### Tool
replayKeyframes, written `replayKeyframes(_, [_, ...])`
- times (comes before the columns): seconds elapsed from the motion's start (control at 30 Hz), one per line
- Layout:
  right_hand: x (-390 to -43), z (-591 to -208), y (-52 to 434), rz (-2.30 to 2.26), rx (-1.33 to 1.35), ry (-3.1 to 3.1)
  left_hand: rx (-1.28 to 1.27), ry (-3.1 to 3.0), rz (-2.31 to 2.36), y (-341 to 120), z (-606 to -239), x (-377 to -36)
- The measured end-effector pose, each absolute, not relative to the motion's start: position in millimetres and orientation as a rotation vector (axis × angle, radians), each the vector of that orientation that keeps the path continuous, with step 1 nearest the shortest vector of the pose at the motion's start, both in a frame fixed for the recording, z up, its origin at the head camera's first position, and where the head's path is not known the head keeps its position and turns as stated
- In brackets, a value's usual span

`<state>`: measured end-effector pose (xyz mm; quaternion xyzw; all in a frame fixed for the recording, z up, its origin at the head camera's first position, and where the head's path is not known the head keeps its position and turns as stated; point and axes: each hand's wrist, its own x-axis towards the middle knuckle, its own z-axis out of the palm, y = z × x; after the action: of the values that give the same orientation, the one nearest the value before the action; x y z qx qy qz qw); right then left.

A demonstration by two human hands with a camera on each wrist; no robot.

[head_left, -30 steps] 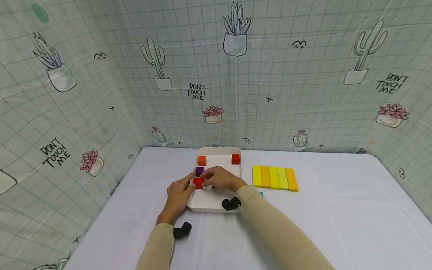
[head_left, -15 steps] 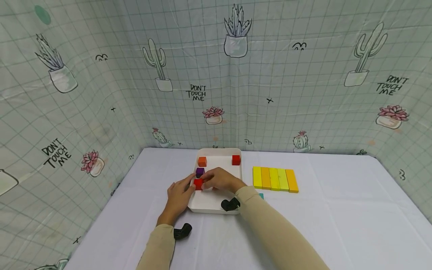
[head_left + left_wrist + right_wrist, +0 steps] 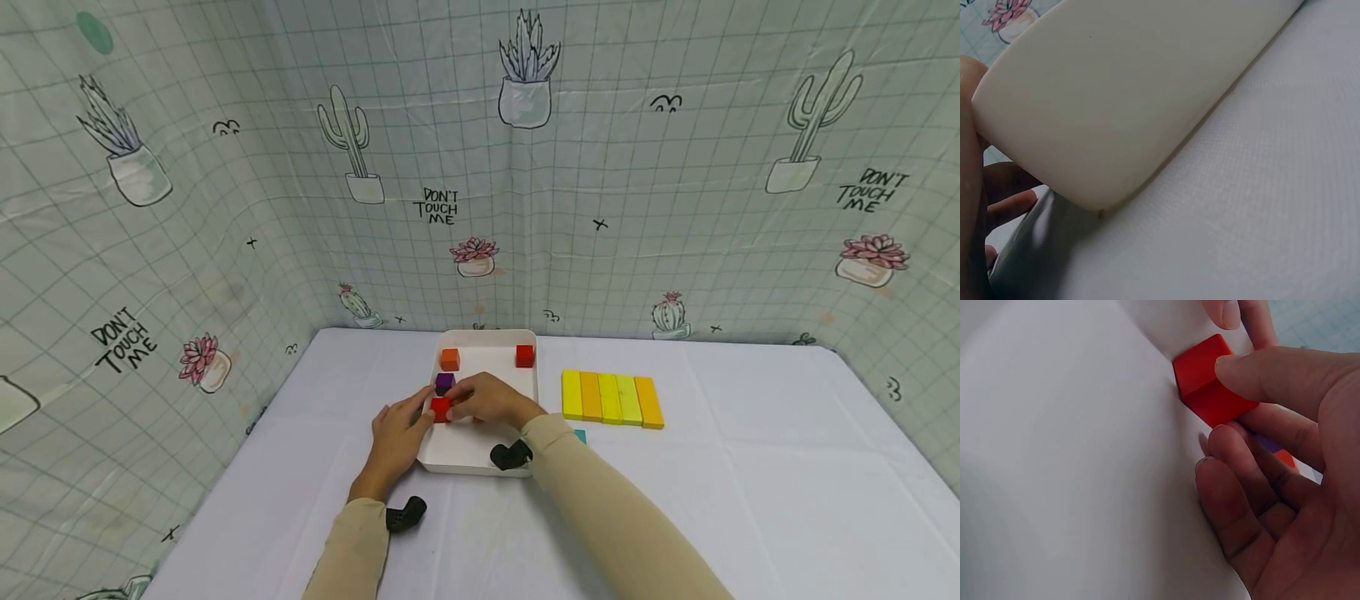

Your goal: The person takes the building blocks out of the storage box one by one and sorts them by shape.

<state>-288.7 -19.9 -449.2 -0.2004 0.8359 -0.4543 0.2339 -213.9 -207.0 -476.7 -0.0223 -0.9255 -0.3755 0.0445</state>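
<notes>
In the head view, a shallow white tray [image 3: 468,454] holds a red cube [image 3: 440,409] near its left wall, with a purple cube [image 3: 445,383] just behind. My right hand [image 3: 495,397] reaches in and pinches this red cube between thumb and fingers. In the right wrist view, the thumb presses one red face, while the lower fingers curl beside it. My left hand [image 3: 395,435] rests across the tray's left rim, thumb tip right at the red cube and index fingertip close to the purple one. Its other fingers [image 3: 1013,209] lie outside the wall in the left wrist view.
An orange cube [image 3: 449,359] and another red cube [image 3: 524,356] sit toward the tray's back corners. Several yellow and orange blocks [image 3: 611,397] lie in a row on the white table [image 3: 750,467] to the right. A teal piece [image 3: 581,435] shows partly behind the right sleeve.
Both hands and the cubes stay nearly in place. The whole head view has shifted very slightly.
</notes>
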Motion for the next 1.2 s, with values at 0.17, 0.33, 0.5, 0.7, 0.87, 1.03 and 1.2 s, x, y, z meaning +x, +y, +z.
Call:
replayKeyframes(0.17, [-289.0,-450.3,-19.9,-1.223,-0.544,2.304,-0.06,-2.833,-1.147,-205.8,-476.8,-213.9])
replayKeyframes(0.33, [-289.3,-451.7,-20.0,-1.204,-0.574,2.318,-0.051,-2.843,-1.134,-205.2,-476.9,-214.2])
replayKeyframes(0.5, [-288.9,-449.1,-18.0,-1.216,-0.592,2.318,-0.056,-2.846,-1.131,-205.0,-477.3,-214.9])
replayKeyframes(0.7, [-289.8,-444.3,-13.8,-1.314,-0.557,2.226,-0.068,-2.826,-1.136,-205.5,-478.6,-214.8])
replayKeyframes(0.87, [-290.2,-442.3,-7.1,-1.398,-0.492,2.167,-0.059,-2.81,-1.145,-205.1,-478.6,-213.9])
replayKeyframes(1.03, [-288.0,-437.6,3.5,-1.463,-0.467,2.152,-0.033,-2.817,-1.152,-204.0,-477.1,-213.0])
replayKeyframes(1.2, [-283.6,-430.8,12.3,-1.585,-0.428,2.086,-0.029,-2.811,-1.165,-204.0,-475.3,-213.0])
